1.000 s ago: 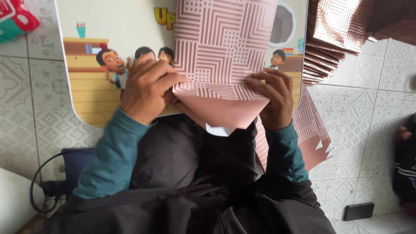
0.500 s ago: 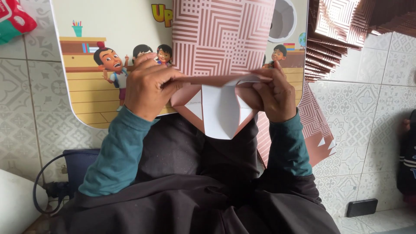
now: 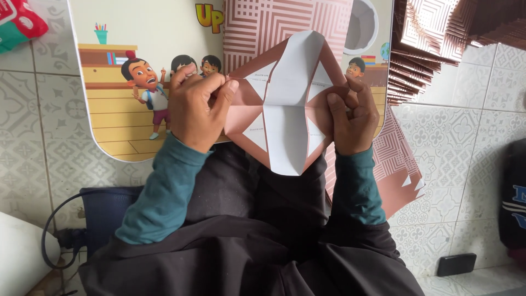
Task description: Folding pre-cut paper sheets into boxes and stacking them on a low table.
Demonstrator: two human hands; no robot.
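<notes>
I hold a folded pink-and-white paper piece (image 3: 285, 109) open between both hands, its white inner panels and pink flaps facing me. My left hand (image 3: 197, 107) pinches its left corner and my right hand (image 3: 350, 115) pinches its right side. It hangs above the near edge of a small table with cartoon children printed on it (image 3: 126, 60). A pink sheet with a geometric line pattern (image 3: 274, 24) lies on the table behind the folded piece.
A stack of folded patterned paper pieces (image 3: 438, 38) sits at the upper right. More patterned sheets (image 3: 397, 170) lie by my right knee on the tiled floor. A dark phone (image 3: 456, 264) lies at the lower right; a cable (image 3: 52, 230) and a red packet (image 3: 19, 22) are on the left.
The bottom flap of the patterned sheet has been unfolded and spread open, so the white inner panels now show. Both hands moved apart to the piece's sides.
</notes>
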